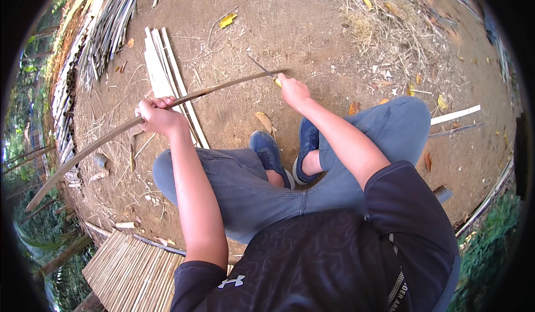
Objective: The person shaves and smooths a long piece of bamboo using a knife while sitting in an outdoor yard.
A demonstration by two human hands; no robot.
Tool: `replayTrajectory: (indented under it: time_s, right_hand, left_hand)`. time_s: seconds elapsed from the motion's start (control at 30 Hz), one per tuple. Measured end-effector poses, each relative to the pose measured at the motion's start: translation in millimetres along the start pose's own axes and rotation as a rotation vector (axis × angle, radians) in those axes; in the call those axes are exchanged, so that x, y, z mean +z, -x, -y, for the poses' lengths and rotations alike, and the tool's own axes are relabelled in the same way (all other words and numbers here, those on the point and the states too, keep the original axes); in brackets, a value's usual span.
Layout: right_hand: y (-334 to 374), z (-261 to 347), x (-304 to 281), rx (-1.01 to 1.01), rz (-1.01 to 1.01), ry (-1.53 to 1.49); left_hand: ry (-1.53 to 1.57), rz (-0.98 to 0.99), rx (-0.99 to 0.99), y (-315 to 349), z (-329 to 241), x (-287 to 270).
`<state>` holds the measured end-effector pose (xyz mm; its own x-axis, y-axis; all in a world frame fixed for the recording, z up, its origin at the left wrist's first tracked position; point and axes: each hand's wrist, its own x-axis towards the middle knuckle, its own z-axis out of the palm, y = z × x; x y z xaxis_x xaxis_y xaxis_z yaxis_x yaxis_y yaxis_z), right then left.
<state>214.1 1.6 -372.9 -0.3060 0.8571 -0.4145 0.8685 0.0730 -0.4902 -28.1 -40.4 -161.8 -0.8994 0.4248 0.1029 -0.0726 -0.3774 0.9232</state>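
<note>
Stick (195,94) and knife (264,70) gripped.
Left hand (159,116): fingers curled round the stick; right hand (294,92): fingers clenched on the knife.

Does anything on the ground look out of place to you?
Perhaps one thing: a flat, pale, wood-like strip lies at the far right, apart from the similar long, pale strips grouped near the left hand.

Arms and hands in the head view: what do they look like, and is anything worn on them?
They're a person's: the left hand and right hand are bare, without gloves. The forearms are bare too, with no watch or cable visible. The left sleeve and right sleeve are short and black.
</note>
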Motion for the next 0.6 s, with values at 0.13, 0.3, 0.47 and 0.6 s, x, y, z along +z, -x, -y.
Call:
replayTrajectory:
  time_s: [0.13,0.3,0.47,0.6]
  right_hand:
    - [-13.7,-39.0,20.1,0.142,-0.036,-0.058]
    - [-8.7,-18.3,19.4,0.059,-0.057,-0.05]
    - [-0.7,-5.2,3.1,0.04,-0.01,-0.014]
    - [-15.1,-51.6,36.5,0.216,-0.099,-0.044]
  left_hand:
    - [0.002,0.022,0.007,1.7,3.8,6.7]
    - [-0.025,0.016,-0.004,1.2,3.3,2.6]
    - [-0.04,0.012,0.008,1.3,-0.4,3.5]
    - [0.009,0.035,-0.018,0.8,2.6,7.5]
